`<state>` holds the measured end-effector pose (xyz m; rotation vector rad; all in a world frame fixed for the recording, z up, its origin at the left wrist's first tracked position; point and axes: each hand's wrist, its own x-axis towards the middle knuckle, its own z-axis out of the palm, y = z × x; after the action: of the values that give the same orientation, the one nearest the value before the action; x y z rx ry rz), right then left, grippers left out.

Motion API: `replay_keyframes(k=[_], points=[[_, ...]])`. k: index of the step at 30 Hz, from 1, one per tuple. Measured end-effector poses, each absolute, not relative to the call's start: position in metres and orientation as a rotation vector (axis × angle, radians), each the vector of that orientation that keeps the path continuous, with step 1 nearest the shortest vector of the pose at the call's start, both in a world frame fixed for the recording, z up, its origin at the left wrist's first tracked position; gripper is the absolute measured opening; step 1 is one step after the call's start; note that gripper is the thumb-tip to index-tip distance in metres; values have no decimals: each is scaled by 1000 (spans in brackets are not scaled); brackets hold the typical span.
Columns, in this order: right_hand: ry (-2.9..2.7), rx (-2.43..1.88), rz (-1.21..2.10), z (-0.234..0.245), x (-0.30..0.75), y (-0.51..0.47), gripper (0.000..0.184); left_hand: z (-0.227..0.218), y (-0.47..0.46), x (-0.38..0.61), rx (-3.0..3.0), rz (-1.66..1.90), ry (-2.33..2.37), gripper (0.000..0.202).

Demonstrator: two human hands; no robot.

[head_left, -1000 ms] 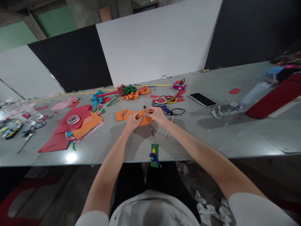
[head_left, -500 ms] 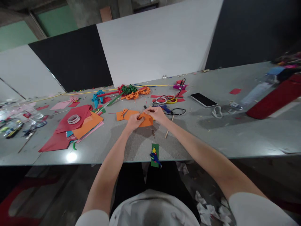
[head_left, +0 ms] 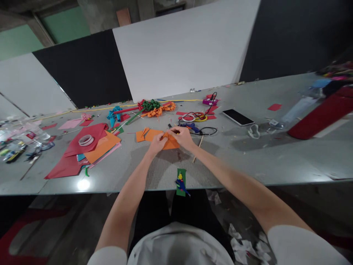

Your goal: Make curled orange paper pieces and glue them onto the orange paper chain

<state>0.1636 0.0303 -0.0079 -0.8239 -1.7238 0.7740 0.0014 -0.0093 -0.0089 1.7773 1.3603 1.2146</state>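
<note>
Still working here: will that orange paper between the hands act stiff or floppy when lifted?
The orange paper is probably light, since it looks thin. It likely bends easily, appearing creased where left hand and right hand grip it. Its flatter lower part suggests slight stiffness.

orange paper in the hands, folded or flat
Not flat: the orange paper rises where the left hand and right hand pinch it; whether folded, cannot tell.

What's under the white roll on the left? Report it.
Red paper shows around the white roll, which rests on it. The patch directly beneath is covered and can't be seen.
</note>
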Motion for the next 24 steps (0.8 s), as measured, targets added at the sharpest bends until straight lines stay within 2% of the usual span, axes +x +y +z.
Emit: replay_keyframes(k=[10, 15, 24], points=[[-1780, -866, 867, -5, 166, 36, 55, -6, -9, -3, 1857, 1242, 1431, 45], [-1864, -833, 886, -6, 171, 44, 60, -8, -4, -8, 1817, 1363, 1508, 45], [-1971, -843, 901, -2, 173, 41, 65, -10, 0, -10, 1801, 1364, 1563, 44]])
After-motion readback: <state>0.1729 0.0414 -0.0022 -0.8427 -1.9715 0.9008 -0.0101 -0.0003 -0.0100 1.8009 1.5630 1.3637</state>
